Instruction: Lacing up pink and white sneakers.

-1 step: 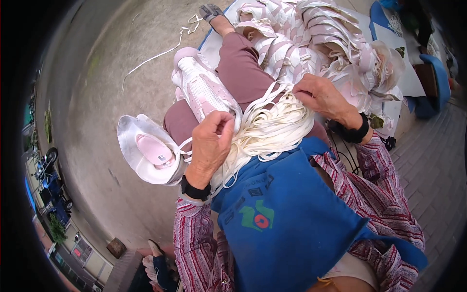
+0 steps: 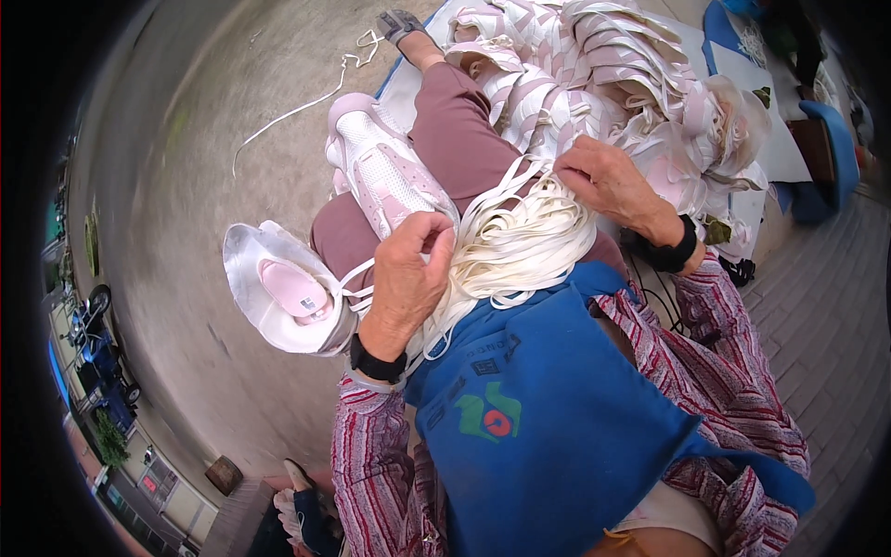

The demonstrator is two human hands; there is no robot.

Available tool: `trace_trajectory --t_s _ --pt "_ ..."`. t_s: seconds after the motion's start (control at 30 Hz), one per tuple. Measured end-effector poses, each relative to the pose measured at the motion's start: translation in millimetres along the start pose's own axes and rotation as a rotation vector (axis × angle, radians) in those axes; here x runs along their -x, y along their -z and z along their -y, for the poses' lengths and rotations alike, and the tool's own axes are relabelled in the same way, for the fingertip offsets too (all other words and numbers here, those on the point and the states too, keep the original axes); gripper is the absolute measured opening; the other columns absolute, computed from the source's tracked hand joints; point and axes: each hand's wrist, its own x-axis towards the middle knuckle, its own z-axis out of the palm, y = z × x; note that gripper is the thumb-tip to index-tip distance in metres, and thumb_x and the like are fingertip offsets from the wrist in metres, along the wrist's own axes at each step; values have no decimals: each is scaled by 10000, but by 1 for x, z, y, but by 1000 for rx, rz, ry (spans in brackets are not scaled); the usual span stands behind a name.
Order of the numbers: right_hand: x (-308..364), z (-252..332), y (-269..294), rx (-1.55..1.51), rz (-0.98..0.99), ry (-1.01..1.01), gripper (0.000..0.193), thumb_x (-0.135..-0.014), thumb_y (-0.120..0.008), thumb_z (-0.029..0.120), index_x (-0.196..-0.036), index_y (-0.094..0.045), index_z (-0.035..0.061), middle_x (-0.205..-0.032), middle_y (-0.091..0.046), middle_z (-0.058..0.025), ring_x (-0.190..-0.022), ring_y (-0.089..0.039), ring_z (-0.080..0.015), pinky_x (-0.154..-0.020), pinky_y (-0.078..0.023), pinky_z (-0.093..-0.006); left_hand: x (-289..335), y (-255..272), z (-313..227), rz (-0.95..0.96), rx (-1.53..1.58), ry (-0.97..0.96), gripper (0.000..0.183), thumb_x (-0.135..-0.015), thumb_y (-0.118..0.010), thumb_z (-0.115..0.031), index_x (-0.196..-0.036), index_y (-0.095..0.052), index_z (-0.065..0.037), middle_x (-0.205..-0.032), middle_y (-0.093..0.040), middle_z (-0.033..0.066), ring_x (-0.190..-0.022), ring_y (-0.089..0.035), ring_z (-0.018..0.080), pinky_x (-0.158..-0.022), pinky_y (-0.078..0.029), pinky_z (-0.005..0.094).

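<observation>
Lap, outdoors, serves as work surface: mauve trousers (image 2: 455, 116) and a printed blue cloth apron (image 2: 557, 418). Loose heap of flat cream-white laces (image 2: 529, 237) lies across it, between the hands, strands spilling over the apron's top edge.

Left hand (image 2: 408, 274): at the heap's left side, near the heel end of a pink-and-white mesh shoe (image 2: 371, 153); fingers curled, cannot tell whether they grip anything. Right hand (image 2: 613, 190): at the heap's far right edge; fingers bent in close against the lace loops, cannot tell whether a strand is pinched.

Second shoe, white with a flared opening and pink insole (image 2: 295, 286), hangs beyond the left thigh's edge, white lace running from it toward the left wrist.

Room for moving: wide on the left, over bare grey concrete ground (image 2: 213, 176), one stray white lace (image 2: 297, 113) along it. Tight on the far right: piled pink-and-white shoe uppers (image 2: 603, 74) crowd a white sheet (image 2: 787, 153), near the right hand.

Surroundings: grey brick paving (image 2: 835, 288) right; blue chair (image 2: 840, 153) past the sheet; parked blue vehicle (image 2: 97, 362) far left.
</observation>
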Motion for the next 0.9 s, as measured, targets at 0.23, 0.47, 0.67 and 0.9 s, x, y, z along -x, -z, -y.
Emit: trace_trajectory --t_s 0.23,0.47,0.67,0.9 --pt "-30 -15 -26 -32 -117 105 218 -818 -606 76 -1026 -649 23 -974 -607 -144 -952 -580 -324 -828 -468 -362 -28 -30 -14 -77 -59 -177 216 -833 -570 15 -1048 -564 18 -942 -617 190 -876 -624 347 -787 -495 378" --pt "-37 -18 -25 -221 20 -69 177 -813 -618 112 -947 -671 10 -881 -623 -147 -839 -617 -319 -775 -496 -386 -35 -25 5 -72 3 -43 195 -864 -576 -21 -1055 -574 19 -944 -646 173 -844 -650 279 -756 -509 351" --pt "-53 -22 -40 -84 -62 191 159 -829 -592 124 -919 -646 5 -866 -624 -137 -812 -618 -323 -746 -503 -382 -47 -16 -5 -30 5 30 212 -924 -554 -57 -1118 -579 24 -997 -660 112 -940 -632 166 -832 -495 280" --pt "-56 -18 -10 -535 -211 -151 152 -902 -544 140 -943 -590 1 -688 -582 -40 -683 -631 -153 -631 -506 -294 -59 -15 -18 0 79 38 276 -926 -568 -91 -1179 -547 16 -1060 -650 127 -959 -633 186 -857 -490 289"
